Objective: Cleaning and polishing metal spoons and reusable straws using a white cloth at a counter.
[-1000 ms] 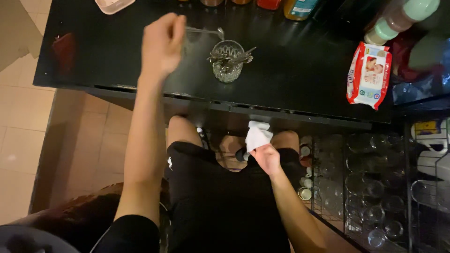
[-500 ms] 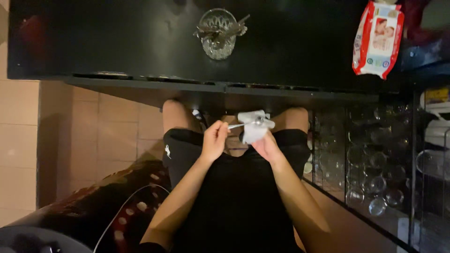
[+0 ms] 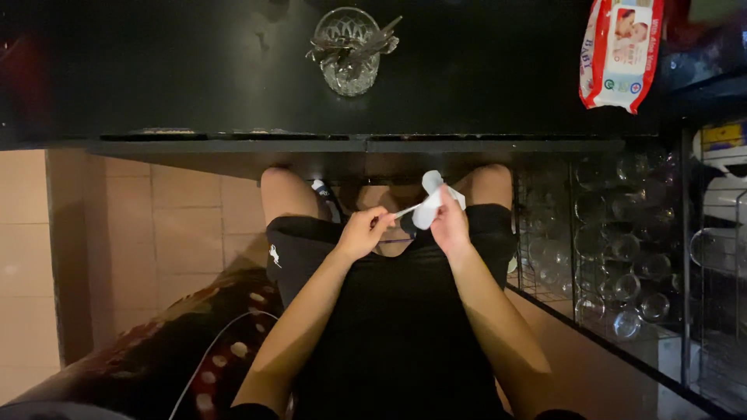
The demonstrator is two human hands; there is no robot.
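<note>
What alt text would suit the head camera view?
Seen from above, a seated person's left hand holds a slim utensil while the right hand wraps a white cloth around its end. Ahead, a black table bears a glass cutlery holder and a wipes pack.

A slim silver spoon [image 3: 402,211] sits pinched in my left fingers [image 3: 372,226], its far end wrapped in the crumpled white wipe [image 3: 433,202] my right fingers [image 3: 443,211] clutch.

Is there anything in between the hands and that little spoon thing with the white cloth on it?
Nothing is in between. The left hand already grips the thin utensil by its handle, and the right hand holds the white cloth wrapped around its other end, over the lap, below the black counter.
</note>
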